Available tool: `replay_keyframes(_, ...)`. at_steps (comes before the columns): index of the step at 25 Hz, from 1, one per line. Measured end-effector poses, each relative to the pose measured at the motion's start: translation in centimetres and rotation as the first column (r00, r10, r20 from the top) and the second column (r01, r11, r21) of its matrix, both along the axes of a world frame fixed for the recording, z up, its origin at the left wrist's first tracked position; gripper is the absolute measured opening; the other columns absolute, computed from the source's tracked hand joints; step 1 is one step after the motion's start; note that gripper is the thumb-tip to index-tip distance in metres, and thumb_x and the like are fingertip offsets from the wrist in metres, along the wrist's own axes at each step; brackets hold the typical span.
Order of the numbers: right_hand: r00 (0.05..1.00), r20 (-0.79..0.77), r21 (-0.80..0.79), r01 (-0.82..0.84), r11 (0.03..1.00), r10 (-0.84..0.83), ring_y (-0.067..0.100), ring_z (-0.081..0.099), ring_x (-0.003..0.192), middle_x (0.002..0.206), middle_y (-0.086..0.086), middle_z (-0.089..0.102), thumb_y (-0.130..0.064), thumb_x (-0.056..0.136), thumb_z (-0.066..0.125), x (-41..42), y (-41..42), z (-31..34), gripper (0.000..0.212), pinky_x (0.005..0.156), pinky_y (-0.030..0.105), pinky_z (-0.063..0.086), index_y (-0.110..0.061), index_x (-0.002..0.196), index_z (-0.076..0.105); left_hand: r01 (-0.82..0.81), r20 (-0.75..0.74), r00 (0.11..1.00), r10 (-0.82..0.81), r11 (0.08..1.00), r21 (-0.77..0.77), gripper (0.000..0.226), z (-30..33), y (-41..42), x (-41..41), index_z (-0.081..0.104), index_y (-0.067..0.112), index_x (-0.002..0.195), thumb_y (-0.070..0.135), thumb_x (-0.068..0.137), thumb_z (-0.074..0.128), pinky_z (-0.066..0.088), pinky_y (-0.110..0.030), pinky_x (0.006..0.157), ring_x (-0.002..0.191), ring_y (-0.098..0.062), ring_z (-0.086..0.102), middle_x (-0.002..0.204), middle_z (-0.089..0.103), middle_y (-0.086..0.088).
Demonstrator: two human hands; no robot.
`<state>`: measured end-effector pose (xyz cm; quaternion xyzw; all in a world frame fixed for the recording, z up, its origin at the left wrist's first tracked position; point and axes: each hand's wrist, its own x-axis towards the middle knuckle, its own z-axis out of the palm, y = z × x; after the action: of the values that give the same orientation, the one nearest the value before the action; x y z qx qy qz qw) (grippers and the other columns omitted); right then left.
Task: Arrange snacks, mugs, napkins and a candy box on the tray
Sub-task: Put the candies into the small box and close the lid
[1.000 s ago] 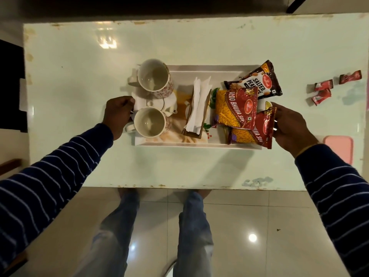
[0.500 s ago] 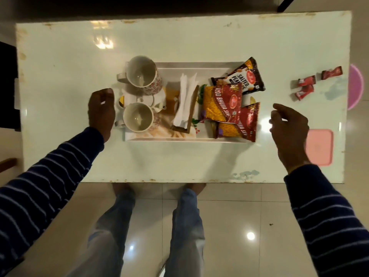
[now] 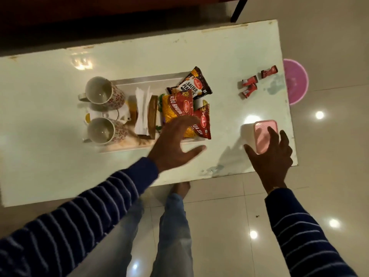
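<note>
Left hand: fingers spread and straight, thumb extended rightward, holding nothing, striped sleeve angled up from lower left. Right hand: palm down, fingers splayed, thumb out to the left, forearm near vertical.

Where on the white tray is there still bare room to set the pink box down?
Bare tray floor shows along the far rim, between the far floral mug and the salted peanuts packet. Elsewhere it is crowded: mugs, white napkins in the wooden holder, red snack packets.
</note>
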<state>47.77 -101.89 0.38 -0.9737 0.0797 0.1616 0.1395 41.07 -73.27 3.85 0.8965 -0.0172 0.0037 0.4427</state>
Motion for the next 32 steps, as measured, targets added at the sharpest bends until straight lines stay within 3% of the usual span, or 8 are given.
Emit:
replay_keyframes(5,0.996,0.028,0.027,0.089,0.996,-0.090,0.043,0.040,0.135,0.157,0.013,0.033,-0.041,0.079,0.077,0.4,-0.8,-2.2,0.077,0.103,0.059,0.043,-0.027,0.144,0.038,0.061,-0.284,0.951,-0.120,0.977,-0.206,0.083,-3.3,-7.5,0.2,0.031,0.020,0.148,0.041,0.081,0.076,0.037,-0.024,0.108,0.133,-0.009,0.040,0.148,0.040,0.002)
replay_keyframes(10,0.991,0.042,0.234,0.114,0.966,-0.127,0.029,0.049,0.127,0.140,0.006,0.056,-0.035,0.075,0.083,0.3,-0.8,-1.2,0.074,0.109,0.043,0.039,-0.022,0.140,0.050,0.099,-0.422,0.885,-0.194,0.966,-0.238,0.104,-5.3,-9.4,-0.3,0.012,0.020,0.155,0.034,0.078,0.081,0.034,-0.030,0.112,0.144,-0.015,0.030,0.159,0.025,0.000)
replay_keyframes(15,0.986,0.032,0.468,0.128,0.875,-0.161,0.022,0.053,0.121,0.139,-0.006,0.054,-0.054,0.067,0.081,-3.4,4.5,4.0,0.078,0.096,0.049,0.053,-0.038,0.136,0.047,0.116,-0.336,0.925,-0.179,0.973,-0.199,0.125,-4.0,-8.2,1.3,0.003,0.016,0.156,0.036,0.068,0.089,0.022,-0.019,0.111,0.150,-0.011,0.008,0.165,0.005,0.000)
replay_keyframes(20,0.989,0.041,0.485,0.106,0.868,-0.144,0.018,0.053,0.122,0.134,-0.021,0.047,-0.053,0.067,0.086,-6.4,8.3,7.5,0.083,0.093,0.051,0.055,-0.042,0.138,0.044,0.039,-0.161,0.983,-0.083,0.965,-0.259,0.105,-2.6,-6.0,1.3,0.014,0.011,0.153,0.036,0.069,0.070,0.017,-0.012,0.116,0.149,-0.015,0.016,0.161,0.019,-0.006)
replay_keyframes(24,0.993,0.041,0.474,0.078,0.877,-0.110,0.019,0.054,0.122,0.135,-0.017,0.051,-0.050,0.066,0.088,-7.2,9.9,9.2,0.084,0.094,0.050,0.055,-0.038,0.139,0.048,0.023,-0.155,0.986,-0.062,0.970,-0.243,0.104,-1.7,-4.4,0.2,0.024,0.011,0.147,0.025,0.065,0.087,0.024,-0.006,0.106,0.133,-0.004,0.029,0.147,0.038,-0.011)
replay_keyframes(28,0.994,0.039,0.516,0.063,0.854,-0.097,0.012,0.062,0.105,0.124,-0.021,0.058,-0.043,0.071,0.086,-7.2,8.8,9.5,0.060,0.083,0.032,0.057,-0.042,0.126,0.060,0.021,-0.193,0.978,-0.077,0.961,-0.277,0.109,-0.8,-4.6,-0.2,0.026,0.008,0.144,0.028,0.060,0.093,0.030,-0.003,0.101,0.127,-0.006,0.036,0.140,0.040,-0.011)
replay_keyframes(30,0.988,0.029,0.581,0.106,0.807,-0.151,0.008,0.070,0.091,0.115,-0.016,0.068,-0.024,0.081,0.079,-6.6,7.4,9.0,0.045,0.073,0.023,0.059,-0.042,0.120,0.064,0.039,-0.205,0.974,-0.101,0.957,-0.288,0.112,-1.5,-4.4,-0.3,0.027,0.007,0.143,0.030,0.057,0.095,0.027,0.000,0.100,0.125,-0.002,0.033,0.140,0.041,-0.013)
replay_keyframes(32,0.996,0.035,0.566,0.053,0.823,-0.088,0.005,0.072,0.086,0.114,-0.010,0.071,-0.019,0.085,0.075,-5.2,5.9,8.3,0.047,0.070,0.013,0.057,-0.037,0.126,0.063,0.060,-0.204,0.972,-0.118,0.961,-0.271,0.114,-1.9,-5.0,0.2,0.028,0.006,0.142,0.033,0.055,0.096,0.026,0.001,0.100,0.126,-0.004,0.034,0.140,0.041,-0.012)
